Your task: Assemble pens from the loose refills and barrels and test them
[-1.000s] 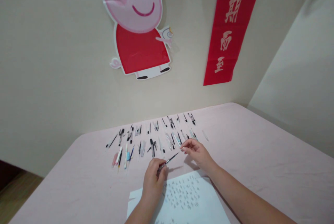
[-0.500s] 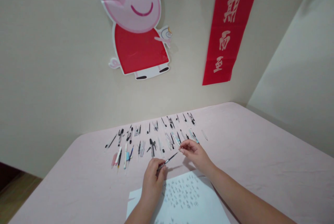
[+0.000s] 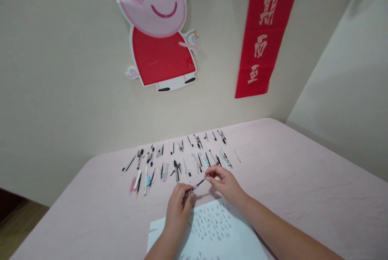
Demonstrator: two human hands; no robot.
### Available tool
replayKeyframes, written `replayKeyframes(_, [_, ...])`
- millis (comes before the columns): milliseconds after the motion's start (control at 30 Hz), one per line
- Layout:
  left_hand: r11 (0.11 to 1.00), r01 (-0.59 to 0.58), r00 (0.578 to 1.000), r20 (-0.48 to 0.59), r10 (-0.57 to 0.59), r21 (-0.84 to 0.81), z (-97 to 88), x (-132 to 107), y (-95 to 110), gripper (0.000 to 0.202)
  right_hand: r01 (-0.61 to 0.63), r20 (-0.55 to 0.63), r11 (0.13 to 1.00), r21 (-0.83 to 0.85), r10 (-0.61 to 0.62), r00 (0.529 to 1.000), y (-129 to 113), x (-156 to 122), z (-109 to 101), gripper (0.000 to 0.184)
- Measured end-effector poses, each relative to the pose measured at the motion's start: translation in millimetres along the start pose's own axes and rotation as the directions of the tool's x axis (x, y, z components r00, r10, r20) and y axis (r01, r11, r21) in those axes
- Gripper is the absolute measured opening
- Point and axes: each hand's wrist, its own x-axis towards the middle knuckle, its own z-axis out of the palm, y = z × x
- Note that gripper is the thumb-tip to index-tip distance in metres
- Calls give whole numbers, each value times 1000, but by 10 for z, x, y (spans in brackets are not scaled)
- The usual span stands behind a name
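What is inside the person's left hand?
A thin dark pen-like piece sticks out of the left hand toward the right hand; the end inside is covered and cannot be seen.

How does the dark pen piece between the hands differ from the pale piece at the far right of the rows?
The dark pen piece is held in the left hand; the pale piece lies on the pink cloth. In the picture, the dark pen piece slants up rightward, the pale piece down rightward. Both are slim.
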Motion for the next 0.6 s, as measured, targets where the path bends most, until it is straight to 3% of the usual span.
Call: replayKeyframes(600, [1000, 10, 1000, -10, -10, -14, -6, 10, 20, 12, -11, 16, 1000, 23, 10, 1000, 15, -18, 31, 11])
